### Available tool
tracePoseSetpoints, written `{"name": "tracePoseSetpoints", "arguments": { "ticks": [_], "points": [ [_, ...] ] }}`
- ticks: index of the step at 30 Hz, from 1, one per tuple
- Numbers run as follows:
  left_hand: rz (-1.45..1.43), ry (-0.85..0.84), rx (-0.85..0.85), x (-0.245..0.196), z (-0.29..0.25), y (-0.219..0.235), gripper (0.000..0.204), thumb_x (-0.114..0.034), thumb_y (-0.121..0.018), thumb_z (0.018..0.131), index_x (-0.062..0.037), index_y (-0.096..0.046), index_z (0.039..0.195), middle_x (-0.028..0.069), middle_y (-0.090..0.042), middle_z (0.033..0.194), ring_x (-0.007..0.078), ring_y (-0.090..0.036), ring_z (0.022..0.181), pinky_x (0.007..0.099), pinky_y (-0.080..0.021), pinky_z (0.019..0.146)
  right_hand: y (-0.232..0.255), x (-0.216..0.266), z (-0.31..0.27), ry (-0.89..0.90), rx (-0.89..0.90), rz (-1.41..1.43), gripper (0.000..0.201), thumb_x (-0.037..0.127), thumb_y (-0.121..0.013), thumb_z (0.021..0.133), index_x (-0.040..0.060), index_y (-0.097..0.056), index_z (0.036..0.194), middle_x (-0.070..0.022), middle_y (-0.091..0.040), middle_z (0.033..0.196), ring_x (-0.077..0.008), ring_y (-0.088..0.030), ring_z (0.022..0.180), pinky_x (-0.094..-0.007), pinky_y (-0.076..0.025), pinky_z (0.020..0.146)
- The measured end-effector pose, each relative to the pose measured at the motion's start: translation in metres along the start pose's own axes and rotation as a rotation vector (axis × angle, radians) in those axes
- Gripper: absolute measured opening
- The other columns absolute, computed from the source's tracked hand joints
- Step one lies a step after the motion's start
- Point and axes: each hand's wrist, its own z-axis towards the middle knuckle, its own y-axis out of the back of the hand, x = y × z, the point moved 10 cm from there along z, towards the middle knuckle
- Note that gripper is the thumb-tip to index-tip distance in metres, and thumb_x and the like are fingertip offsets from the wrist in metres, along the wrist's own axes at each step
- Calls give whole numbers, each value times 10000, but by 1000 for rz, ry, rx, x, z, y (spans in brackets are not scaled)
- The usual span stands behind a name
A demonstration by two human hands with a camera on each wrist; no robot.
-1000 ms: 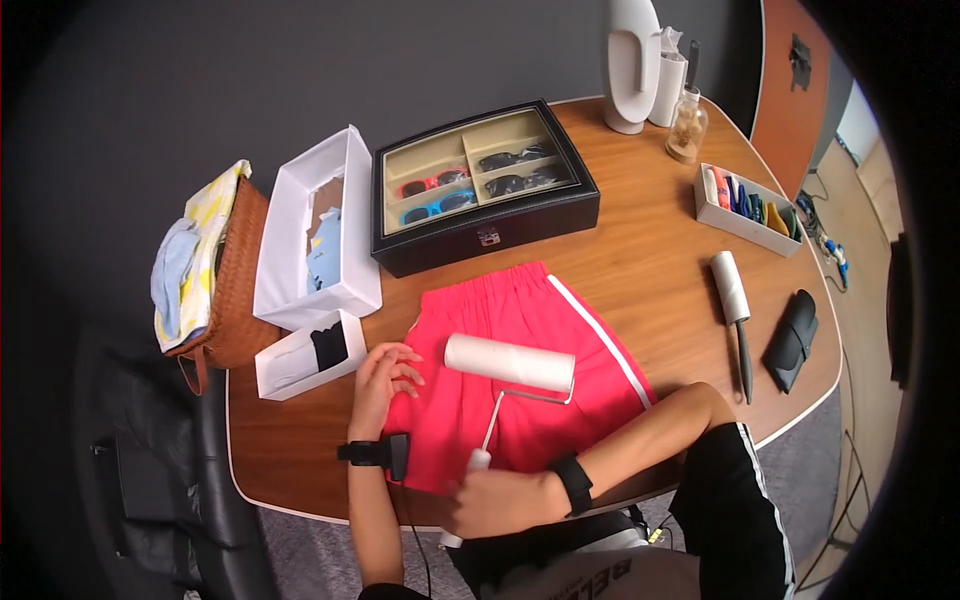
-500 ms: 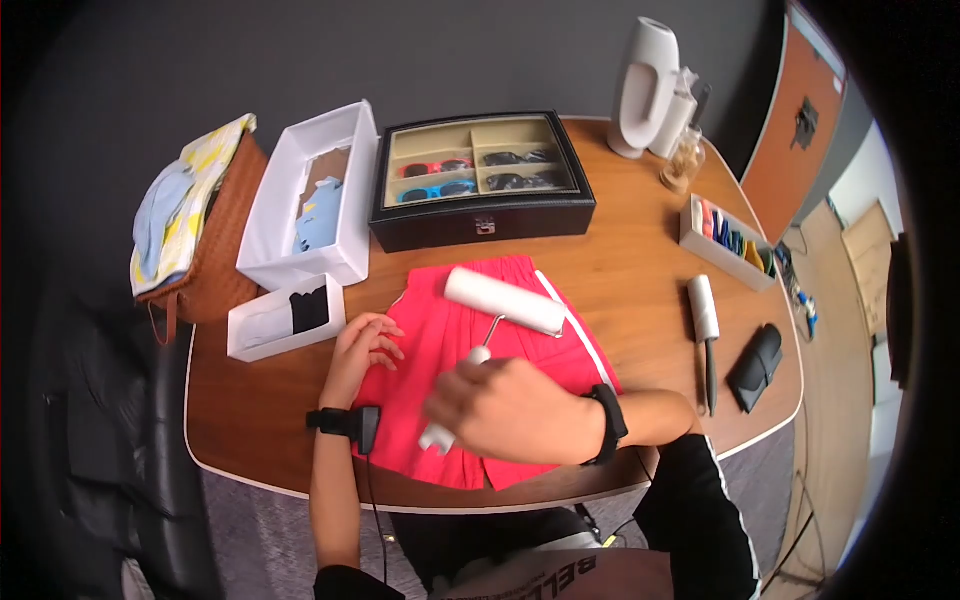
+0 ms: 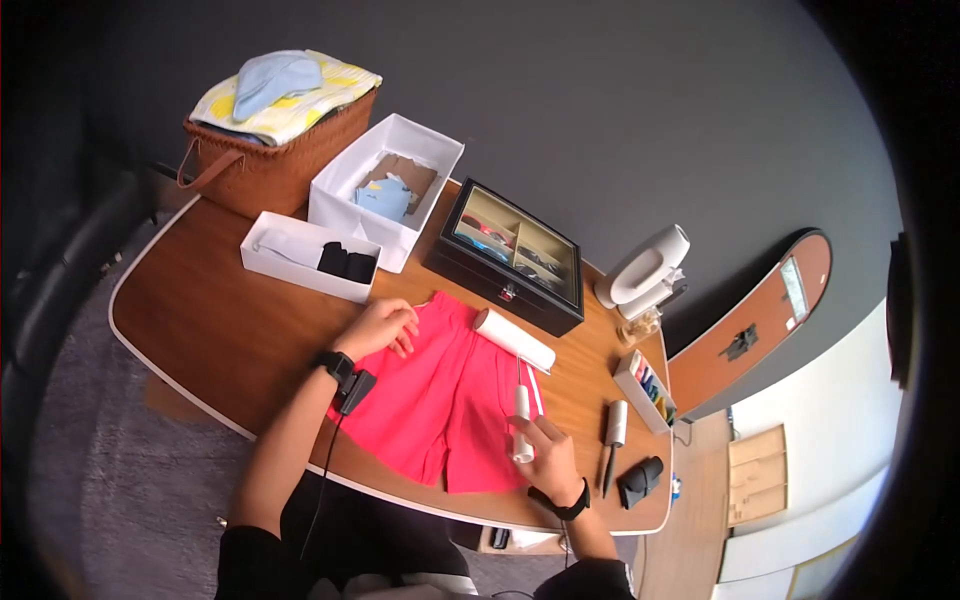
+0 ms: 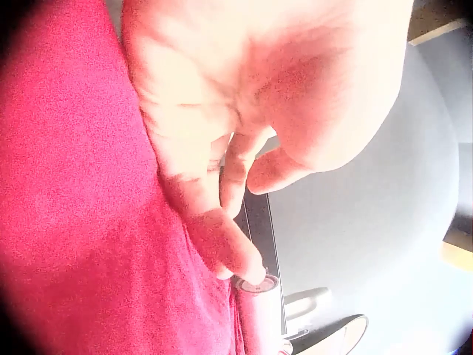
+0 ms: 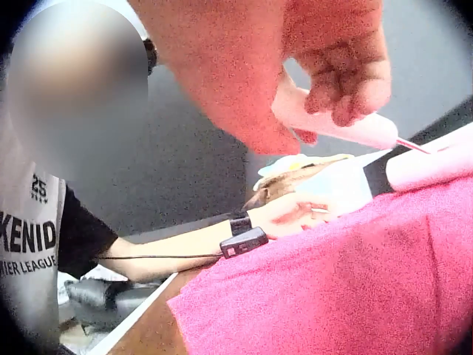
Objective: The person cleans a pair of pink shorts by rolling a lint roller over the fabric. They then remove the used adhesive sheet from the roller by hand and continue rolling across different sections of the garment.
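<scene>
Pink shorts with a white side stripe lie spread on the table. Across their upper right part lies the white cylinder of a lint roller, its far end overlapping the striped edge. My right hand holds the roller's white handle, fingers and thumb around it in the right wrist view. At the shorts' upper left edge rests my left hand, fingers loosely bent with nothing in them. In the left wrist view its fingers lie against the pink cloth, near the roller's end in that view.
Behind the shorts stands a black glasses case. Left of it are a white bin, a small white box and a woven basket. A second lint roller and a black pouch lie at right, near a sock box.
The head view has swung and tilted. My right hand pushed the roller up from the middle of the shorts, then towards their striped right side. My left hand stays at the left edge.
</scene>
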Motion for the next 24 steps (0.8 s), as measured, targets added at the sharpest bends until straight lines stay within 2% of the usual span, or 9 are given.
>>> {"name": "tracePoseSetpoints", "arguments": {
  "ticks": [4, 6, 8, 10, 13, 16, 18, 22, 24],
  "points": [
    [-35, 0, -6, 3, 2, 2, 220, -158, -429, 1029, 15, -566, 1028, 141, -672, 941, 208, -689, 658, 322, -579, 569, 3, -26, -54, -305, -239, 264, 314, 47, -718, 800, 36, -685, 1113, -179, -694, 921, -343, -686, 815, -381, -531, 711],
    [-56, -16, -4, 2, 1, 4, 223, -162, -431, 1031, 16, -566, 1027, 145, -671, 939, 209, -692, 666, 323, -581, 573, 0, -19, -73, -311, -330, 253, 247, 42, -714, 841, 8, -689, 1084, -208, -715, 992, -337, -703, 877, -369, -525, 785],
    [-35, -18, -2, 0, 0, 3, 225, -166, -431, 1033, 14, -566, 1029, 149, -670, 944, 213, -695, 676, 326, -584, 583, -22, -38, -119, -599, -417, 419, 224, 45, -709, 861, -7, -688, 1077, -200, -722, 981, -338, -704, 885, -381, -523, 808],
    [-23, -10, 0, -1, 0, 4, 225, -168, -432, 1035, 13, -566, 1029, 149, -670, 945, 213, -696, 681, 325, -584, 587, -9, 2, -129, -483, -435, 214, 260, 114, -709, 905, -19, -682, 1126, -167, -718, 1057, -265, -656, 964, -382, -483, 874],
    [-34, -3, -4, 4, 2, 4, 226, -172, -434, 1038, 10, -567, 1027, 148, -672, 943, 210, -698, 687, 322, -583, 589, -11, 9, -155, -478, -468, 226, 284, 120, -697, 909, -9, -670, 1162, -177, -706, 1090, -276, -639, 1024, -398, -458, 930],
    [-31, -5, -20, 1, 1, 4, 227, -172, -432, 1044, 8, -569, 1027, 143, -677, 943, 205, -699, 689, 315, -578, 579, -3, 7, -163, -396, -531, 150, 295, 110, -669, 927, -15, -648, 1194, -157, -699, 1067, -226, -647, 921, -351, -494, 843],
    [-3, 6, -14, -1, -2, 3, 223, -165, -428, 1045, 8, -568, 1033, 144, -678, 947, 202, -698, 692, 314, -575, 575, -15, -29, -170, -640, -520, 478, 324, 140, -682, 909, -56, -642, 1164, -213, -712, 1089, -314, -698, 985, -387, -522, 862],
    [-29, -5, -39, -1, -1, 4, 215, -159, -458, 1029, 31, -558, 1009, 152, -666, 913, 218, -695, 649, 326, -581, 546, -40, -39, -141, -648, -499, 531, 379, 139, -689, 913, -49, -618, 1235, -219, -711, 1042, -222, -682, 932, -358, -518, 816],
    [-29, -24, -46, -4, 0, 4, 216, -158, -459, 1027, 32, -558, 1008, 153, -667, 909, 217, -695, 643, 326, -582, 549, -40, -34, -133, -678, -461, 370, 392, 101, -710, 902, -27, -615, 1260, -87, -655, 789, -120, -564, 669, -283, -456, 596]
  ]
}}
